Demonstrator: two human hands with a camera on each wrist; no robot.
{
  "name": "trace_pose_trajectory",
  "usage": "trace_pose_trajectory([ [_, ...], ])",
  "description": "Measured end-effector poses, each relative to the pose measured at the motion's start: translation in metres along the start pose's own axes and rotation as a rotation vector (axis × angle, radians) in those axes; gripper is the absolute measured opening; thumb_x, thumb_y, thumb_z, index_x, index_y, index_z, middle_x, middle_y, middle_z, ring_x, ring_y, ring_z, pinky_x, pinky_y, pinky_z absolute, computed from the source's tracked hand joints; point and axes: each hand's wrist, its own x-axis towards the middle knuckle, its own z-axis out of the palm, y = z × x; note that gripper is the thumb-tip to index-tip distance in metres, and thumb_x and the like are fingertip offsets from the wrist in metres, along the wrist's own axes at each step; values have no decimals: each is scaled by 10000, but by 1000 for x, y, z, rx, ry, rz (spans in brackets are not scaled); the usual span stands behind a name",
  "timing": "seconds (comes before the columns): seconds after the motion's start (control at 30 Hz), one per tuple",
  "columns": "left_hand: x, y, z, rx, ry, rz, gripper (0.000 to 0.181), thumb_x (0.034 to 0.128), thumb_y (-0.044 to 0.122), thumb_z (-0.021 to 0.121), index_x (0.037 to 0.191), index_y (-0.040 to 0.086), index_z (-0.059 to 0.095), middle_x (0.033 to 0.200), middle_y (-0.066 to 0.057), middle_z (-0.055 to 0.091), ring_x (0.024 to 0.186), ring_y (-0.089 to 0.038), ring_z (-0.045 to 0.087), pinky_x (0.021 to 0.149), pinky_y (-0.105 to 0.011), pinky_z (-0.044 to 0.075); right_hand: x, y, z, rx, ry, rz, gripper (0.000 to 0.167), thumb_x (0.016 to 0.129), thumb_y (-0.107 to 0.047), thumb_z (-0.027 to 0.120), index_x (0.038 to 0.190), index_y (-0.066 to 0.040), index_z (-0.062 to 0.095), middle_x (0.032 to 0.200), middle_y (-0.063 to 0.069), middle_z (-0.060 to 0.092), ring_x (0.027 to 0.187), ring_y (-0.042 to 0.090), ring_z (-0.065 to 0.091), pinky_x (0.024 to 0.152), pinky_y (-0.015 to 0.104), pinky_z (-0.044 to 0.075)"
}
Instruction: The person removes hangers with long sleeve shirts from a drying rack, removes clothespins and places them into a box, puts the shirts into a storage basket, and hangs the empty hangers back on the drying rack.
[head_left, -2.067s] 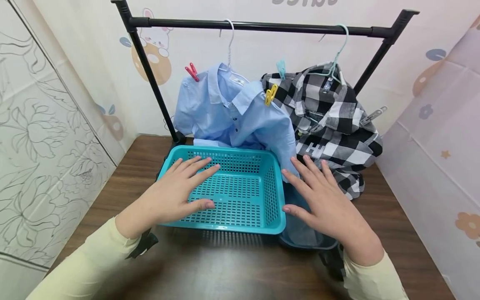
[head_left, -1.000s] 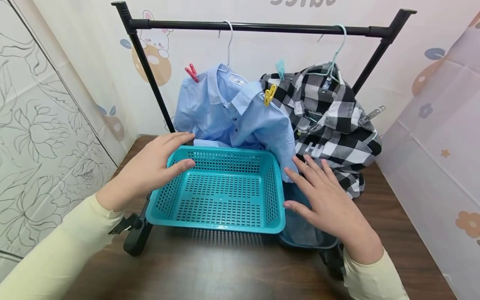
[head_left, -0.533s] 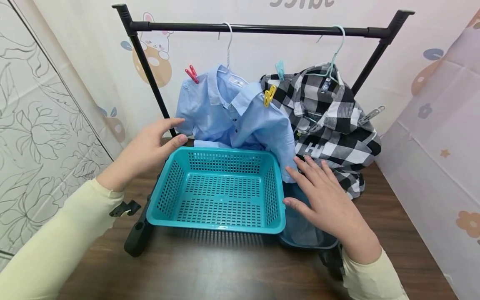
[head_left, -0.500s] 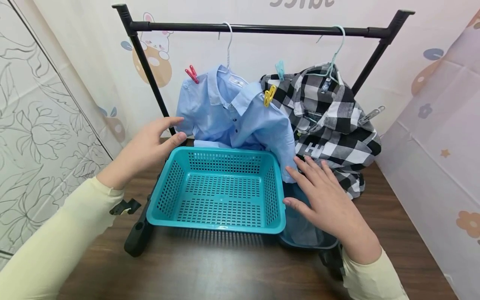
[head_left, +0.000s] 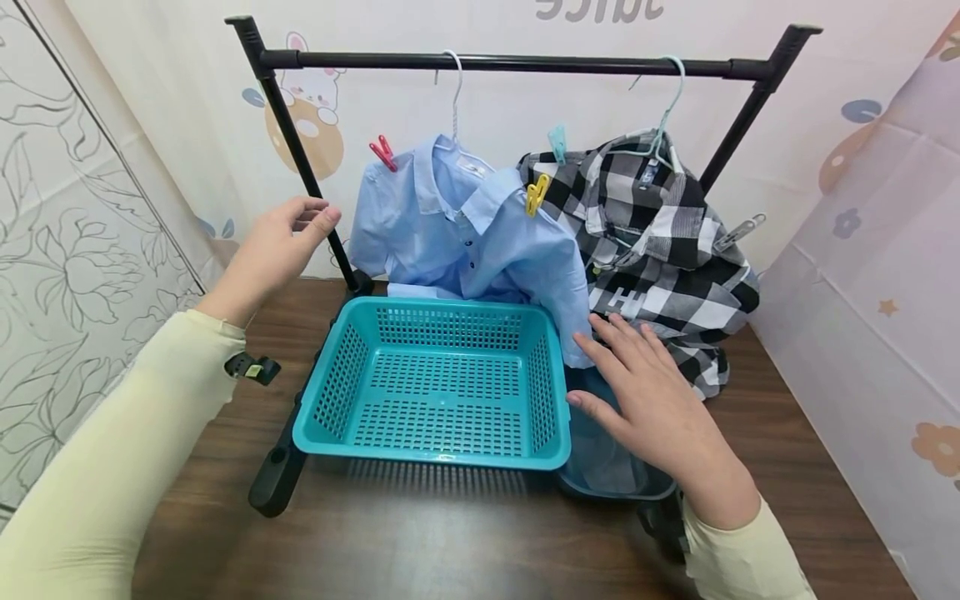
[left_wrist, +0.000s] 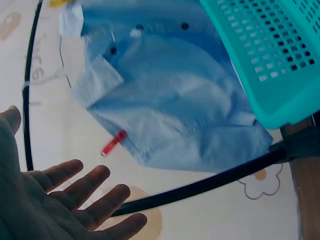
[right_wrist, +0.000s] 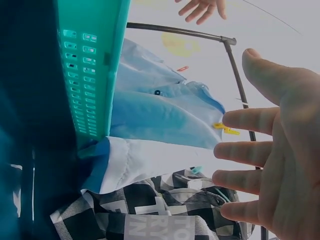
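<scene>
our left hand (head_left: 273, 250) gone from over the basket (head_left: 435, 457), now raised near the rack (head_left: 291, 133), basket's left rim (head_left: 320, 375) uncovered

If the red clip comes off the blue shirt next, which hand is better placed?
Probably the left hand: it is empty and nearer the red clip. The right hand, also empty, is farther off, beside the teal basket.

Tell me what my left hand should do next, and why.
Probably ease the left hand toward the red clothespin: the hand is holding nothing, and that clothespin, clipped at the shoulder of the light-blue button-up shirt, is the nearest one to it.
</scene>
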Motion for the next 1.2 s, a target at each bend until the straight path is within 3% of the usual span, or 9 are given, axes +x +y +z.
trace_pose_trajectory([
  [0.17,17,-10,-4,-8,56,-77,872,977,757,362,1540,94,431,1519,-211,496,1409,-425,447,1095,-670,375,2,0,0,26,12,25,726,976,-504,659,1566,-151,426,1658,113,323,1543,350,258,1243,578,182],
  [0.43,39,-24,-4,-46,60,-196,1005,935,825,297,1592,64,296,1575,-228,420,1428,-434,420,1121,-646,361,5,3,2,112,46,94,662,980,-438,684,1527,-128,478,1600,116,423,1479,355,381,1166,620,316],
  [0.73,60,-39,-1,-255,38,-246,986,967,767,320,1650,144,-24,1689,-205,170,1543,-395,219,1220,-609,214,19,7,6,274,109,160,613,1016,-372,651,1542,-135,444,1585,135,432,1442,373,420,1098,650,387],
  [1.03,74,-46,5,-425,99,-278,956,979,710,407,1643,202,-57,1699,-190,128,1562,-354,175,1255,-536,162,43,9,0,354,169,239,584,1039,-422,591,1534,-143,455,1570,130,448,1443,354,425,1123,647,366],
  [1.2,80,-49,9,-464,103,-252,916,997,667,437,1645,223,-34,1690,-180,161,1560,-336,192,1257,-538,155,58,8,-5,388,229,267,584,1047,-445,562,1535,-144,455,1546,133,473,1394,352,477,1091,635,402],
])
